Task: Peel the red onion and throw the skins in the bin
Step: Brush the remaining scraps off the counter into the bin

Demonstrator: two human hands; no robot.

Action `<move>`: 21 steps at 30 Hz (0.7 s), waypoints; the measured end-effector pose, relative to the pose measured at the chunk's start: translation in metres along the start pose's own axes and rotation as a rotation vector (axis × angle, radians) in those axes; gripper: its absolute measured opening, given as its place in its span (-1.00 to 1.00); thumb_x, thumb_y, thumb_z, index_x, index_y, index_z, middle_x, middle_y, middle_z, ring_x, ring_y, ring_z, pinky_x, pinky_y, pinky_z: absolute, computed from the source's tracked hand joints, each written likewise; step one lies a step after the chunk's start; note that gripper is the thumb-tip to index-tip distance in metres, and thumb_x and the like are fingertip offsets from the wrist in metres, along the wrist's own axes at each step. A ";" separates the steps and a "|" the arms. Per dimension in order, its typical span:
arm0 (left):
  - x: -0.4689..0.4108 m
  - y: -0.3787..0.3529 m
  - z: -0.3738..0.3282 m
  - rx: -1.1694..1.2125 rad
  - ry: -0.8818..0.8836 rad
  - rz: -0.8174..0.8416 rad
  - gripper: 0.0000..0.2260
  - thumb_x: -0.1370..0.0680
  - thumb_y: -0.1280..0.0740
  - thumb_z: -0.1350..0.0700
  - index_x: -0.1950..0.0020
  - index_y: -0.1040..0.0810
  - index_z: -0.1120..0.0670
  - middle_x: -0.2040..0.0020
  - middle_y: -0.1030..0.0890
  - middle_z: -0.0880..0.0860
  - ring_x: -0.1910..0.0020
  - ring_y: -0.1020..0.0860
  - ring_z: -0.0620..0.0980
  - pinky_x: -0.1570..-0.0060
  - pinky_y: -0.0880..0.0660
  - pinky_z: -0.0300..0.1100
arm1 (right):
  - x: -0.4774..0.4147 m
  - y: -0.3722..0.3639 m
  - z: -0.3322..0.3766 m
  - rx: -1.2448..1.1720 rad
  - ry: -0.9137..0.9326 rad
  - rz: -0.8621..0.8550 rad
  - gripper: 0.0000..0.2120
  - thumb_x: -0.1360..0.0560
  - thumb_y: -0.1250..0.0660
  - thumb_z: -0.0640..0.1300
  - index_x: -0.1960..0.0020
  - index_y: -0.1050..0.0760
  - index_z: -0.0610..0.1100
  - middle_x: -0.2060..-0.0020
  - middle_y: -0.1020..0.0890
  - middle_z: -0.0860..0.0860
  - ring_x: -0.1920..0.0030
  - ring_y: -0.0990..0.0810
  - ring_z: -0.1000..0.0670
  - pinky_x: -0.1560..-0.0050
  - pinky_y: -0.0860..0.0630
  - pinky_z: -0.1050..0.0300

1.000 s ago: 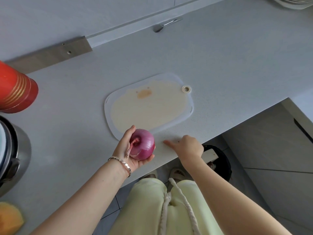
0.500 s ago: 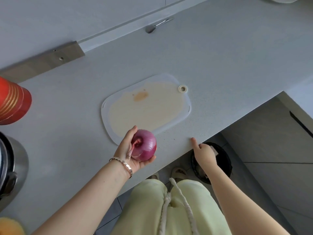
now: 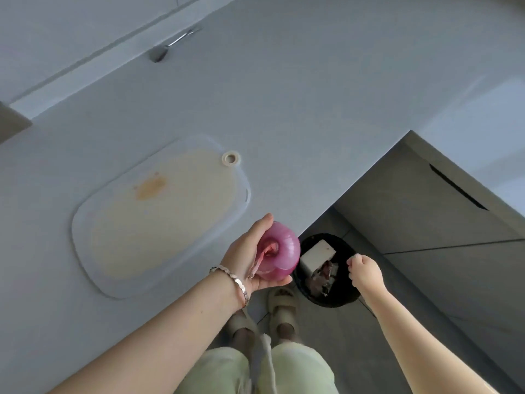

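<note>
My left hand (image 3: 247, 255) grips the red onion (image 3: 282, 258) at the counter's front edge, a loose strip of skin hanging from the onion's top. Off the counter, my right hand (image 3: 365, 273) hovers above the right side of the black bin (image 3: 342, 300) on the floor. Its fingers are curled shut and nothing shows in them. Purple onion skins (image 3: 322, 277) lie inside the bin beside a white box (image 3: 316, 255).
A stained translucent cutting board (image 3: 159, 214) lies on the grey counter (image 3: 284, 109) left of the onion. A metal spoon (image 3: 170, 46) rests near the back wall. Grey cabinet fronts (image 3: 426, 223) stand right of the bin. My sandalled feet (image 3: 281, 304) are next to the bin.
My right hand left the counter edge and dropped down over the bin. The left hand with the onion shifted right toward the counter edge. The view swung right and down.
</note>
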State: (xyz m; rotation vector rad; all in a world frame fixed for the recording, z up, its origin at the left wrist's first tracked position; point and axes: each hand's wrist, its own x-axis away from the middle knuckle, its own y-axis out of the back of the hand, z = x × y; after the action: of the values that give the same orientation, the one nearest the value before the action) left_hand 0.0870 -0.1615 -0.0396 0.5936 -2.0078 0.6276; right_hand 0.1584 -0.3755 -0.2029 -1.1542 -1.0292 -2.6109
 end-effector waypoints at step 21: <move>-0.083 -0.137 0.019 -0.246 0.016 0.024 -0.64 -0.43 -0.37 -0.15 0.01 -0.58 0.12 0.13 -0.59 0.12 0.46 -0.63 0.02 0.34 -0.62 0.02 | -0.130 0.024 -0.052 0.008 -0.292 0.062 -0.73 -0.56 -0.14 -0.14 -0.13 -0.46 -0.28 -0.06 -0.59 -0.20 -0.06 -0.58 -0.21 -0.02 -0.52 0.06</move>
State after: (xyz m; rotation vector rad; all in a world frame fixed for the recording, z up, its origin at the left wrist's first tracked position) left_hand 0.1993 -0.2636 -0.0940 0.4148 -2.0405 0.3896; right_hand 0.2267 -0.4481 -0.3045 -1.5732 -1.0300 -2.4370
